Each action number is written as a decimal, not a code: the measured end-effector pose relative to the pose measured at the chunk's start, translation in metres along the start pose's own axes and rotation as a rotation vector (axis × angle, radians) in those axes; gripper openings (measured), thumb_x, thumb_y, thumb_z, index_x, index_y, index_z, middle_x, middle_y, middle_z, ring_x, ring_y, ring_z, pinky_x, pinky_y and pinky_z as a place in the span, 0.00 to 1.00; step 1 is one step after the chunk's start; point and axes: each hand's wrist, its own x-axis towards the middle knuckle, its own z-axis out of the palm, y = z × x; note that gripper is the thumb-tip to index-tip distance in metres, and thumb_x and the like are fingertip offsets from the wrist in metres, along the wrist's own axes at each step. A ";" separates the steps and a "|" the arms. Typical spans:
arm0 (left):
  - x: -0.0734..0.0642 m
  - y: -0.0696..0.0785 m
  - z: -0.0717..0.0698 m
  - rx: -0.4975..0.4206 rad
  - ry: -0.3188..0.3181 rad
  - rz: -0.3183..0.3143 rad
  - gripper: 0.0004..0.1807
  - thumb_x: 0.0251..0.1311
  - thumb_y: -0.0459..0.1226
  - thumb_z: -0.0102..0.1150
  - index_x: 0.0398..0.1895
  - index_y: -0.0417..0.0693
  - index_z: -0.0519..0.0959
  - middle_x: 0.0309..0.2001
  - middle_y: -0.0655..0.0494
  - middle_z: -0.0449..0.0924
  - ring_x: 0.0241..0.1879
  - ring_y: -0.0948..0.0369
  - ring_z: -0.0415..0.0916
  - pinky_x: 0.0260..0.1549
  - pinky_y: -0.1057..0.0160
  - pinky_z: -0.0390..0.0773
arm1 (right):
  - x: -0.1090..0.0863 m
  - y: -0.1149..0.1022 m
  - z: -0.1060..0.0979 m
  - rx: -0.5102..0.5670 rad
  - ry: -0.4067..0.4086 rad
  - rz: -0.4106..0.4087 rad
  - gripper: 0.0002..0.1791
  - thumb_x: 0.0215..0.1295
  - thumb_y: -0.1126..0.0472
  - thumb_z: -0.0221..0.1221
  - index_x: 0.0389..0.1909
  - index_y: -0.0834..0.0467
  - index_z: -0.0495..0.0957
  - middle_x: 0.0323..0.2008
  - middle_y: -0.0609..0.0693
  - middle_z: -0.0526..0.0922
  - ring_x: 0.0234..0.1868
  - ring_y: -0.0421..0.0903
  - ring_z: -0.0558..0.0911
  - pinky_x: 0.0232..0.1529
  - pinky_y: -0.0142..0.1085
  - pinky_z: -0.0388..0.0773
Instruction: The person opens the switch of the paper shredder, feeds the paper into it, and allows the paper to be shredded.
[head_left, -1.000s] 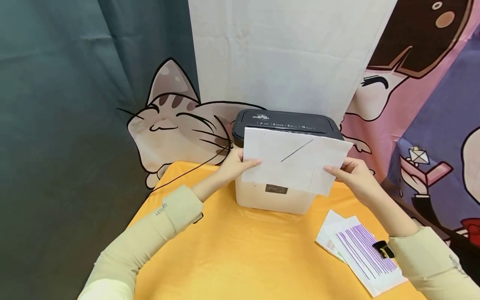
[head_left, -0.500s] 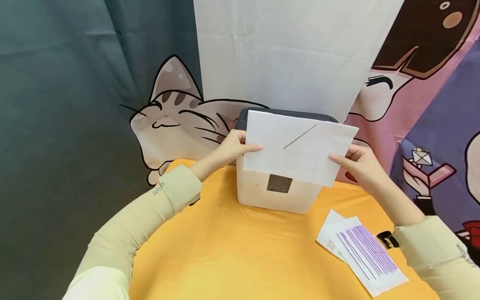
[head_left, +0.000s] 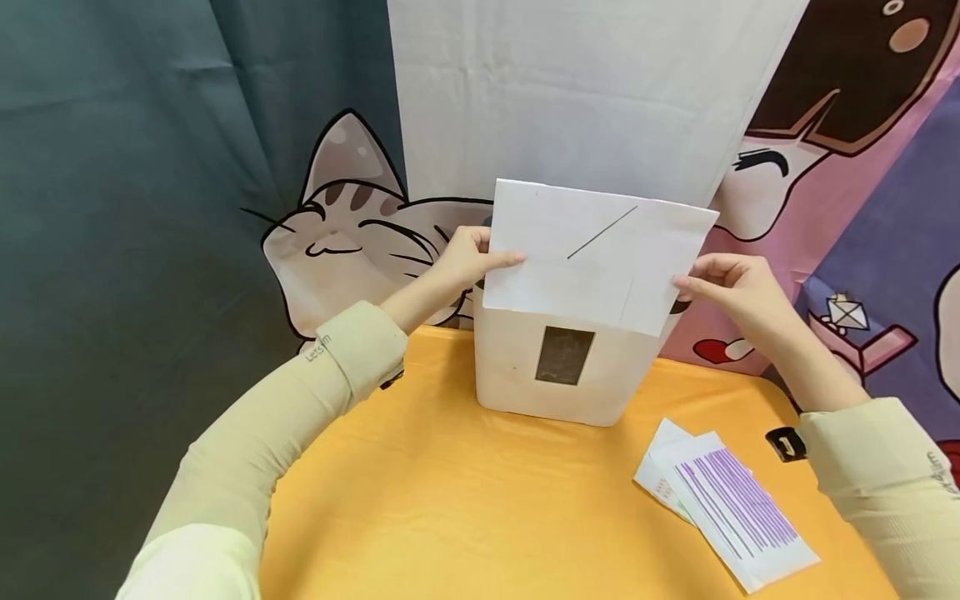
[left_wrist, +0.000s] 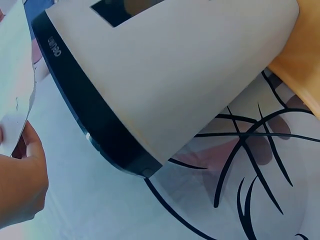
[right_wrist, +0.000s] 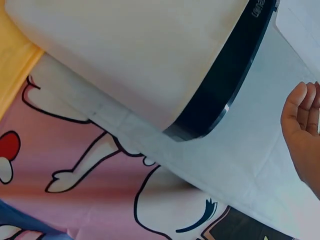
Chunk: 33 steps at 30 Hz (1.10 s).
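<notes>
A sheet of white paper (head_left: 600,250) with one slanting dark line is held up by both hands. My left hand (head_left: 467,260) pinches its left edge, thumb on the near face and fingers behind. At the opposite edge my right hand (head_left: 738,287) pinches the sheet in the same way. Behind and below the paper stands a paper shredder with a white bin (head_left: 510,367) and a dark window (head_left: 565,355). The paper hides nearly all of its top in the head view. Both wrist views show its black head (left_wrist: 80,95), with the sheet above it and apart.
Two more sheets overlap at the right of the yellow-covered table (head_left: 450,483); the upper sheet (head_left: 738,508) has purple stripes, the lower sheet (head_left: 660,467) is partly covered. A dark buckle-like thing (head_left: 786,444) is beside my right sleeve. Printed curtains (head_left: 585,108) hang behind.
Both hands have raised the paper from in front of the shredder to above its top edge. More of the bin and its window shows now. The sheets on the table have not moved.
</notes>
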 end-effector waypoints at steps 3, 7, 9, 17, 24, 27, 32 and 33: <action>0.006 0.006 0.001 -0.009 -0.006 0.027 0.15 0.56 0.35 0.65 0.44 0.36 0.81 0.41 0.43 0.85 0.34 0.63 0.79 0.39 0.63 0.80 | 0.004 -0.001 -0.005 -0.007 0.024 -0.011 0.07 0.60 0.68 0.60 0.29 0.53 0.81 0.20 0.36 0.82 0.27 0.32 0.80 0.35 0.19 0.74; 0.015 0.014 0.000 -0.033 -0.020 0.077 0.14 0.56 0.35 0.64 0.43 0.36 0.82 0.37 0.47 0.86 0.35 0.62 0.80 0.41 0.64 0.79 | 0.011 -0.007 -0.010 -0.056 0.085 -0.018 0.08 0.60 0.67 0.61 0.26 0.50 0.80 0.19 0.32 0.81 0.25 0.29 0.79 0.27 0.19 0.72; 0.019 0.017 -0.002 -0.030 -0.022 0.084 0.14 0.56 0.35 0.65 0.44 0.37 0.82 0.38 0.48 0.86 0.38 0.62 0.80 0.44 0.64 0.78 | 0.015 -0.009 -0.012 -0.098 0.119 -0.022 0.09 0.60 0.66 0.62 0.24 0.48 0.79 0.18 0.30 0.80 0.24 0.28 0.77 0.23 0.19 0.70; 0.035 0.024 -0.004 -0.024 0.031 0.085 0.15 0.56 0.36 0.65 0.44 0.37 0.82 0.43 0.44 0.84 0.47 0.58 0.79 0.51 0.65 0.73 | 0.036 -0.012 -0.011 -0.190 0.238 -0.065 0.07 0.58 0.62 0.64 0.23 0.51 0.79 0.16 0.28 0.76 0.21 0.29 0.72 0.23 0.20 0.66; 0.053 0.017 0.005 -0.044 0.079 0.154 0.16 0.55 0.33 0.65 0.46 0.35 0.81 0.48 0.42 0.82 0.49 0.56 0.78 0.46 0.67 0.74 | 0.050 -0.003 -0.007 -0.237 0.317 -0.111 0.06 0.60 0.63 0.62 0.24 0.59 0.78 0.17 0.25 0.73 0.22 0.27 0.71 0.26 0.18 0.65; 0.059 0.009 0.006 -0.028 0.107 0.168 0.16 0.55 0.34 0.65 0.46 0.36 0.81 0.49 0.42 0.82 0.51 0.57 0.77 0.43 0.68 0.72 | 0.053 0.001 -0.001 -0.276 0.316 -0.113 0.10 0.61 0.63 0.62 0.27 0.66 0.77 0.17 0.24 0.71 0.22 0.27 0.70 0.26 0.18 0.65; 0.068 0.002 0.009 0.012 0.156 0.167 0.16 0.55 0.34 0.65 0.46 0.34 0.81 0.48 0.41 0.82 0.48 0.56 0.78 0.36 0.72 0.70 | 0.061 0.007 0.005 -0.289 0.327 -0.108 0.11 0.61 0.65 0.61 0.29 0.71 0.76 0.16 0.26 0.69 0.20 0.28 0.67 0.25 0.19 0.64; 0.069 0.001 0.010 0.017 0.162 0.168 0.16 0.55 0.33 0.65 0.46 0.34 0.81 0.47 0.40 0.82 0.47 0.55 0.78 0.35 0.73 0.69 | 0.062 0.008 0.006 -0.292 0.331 -0.110 0.10 0.61 0.65 0.61 0.29 0.71 0.76 0.15 0.26 0.69 0.20 0.28 0.67 0.25 0.19 0.64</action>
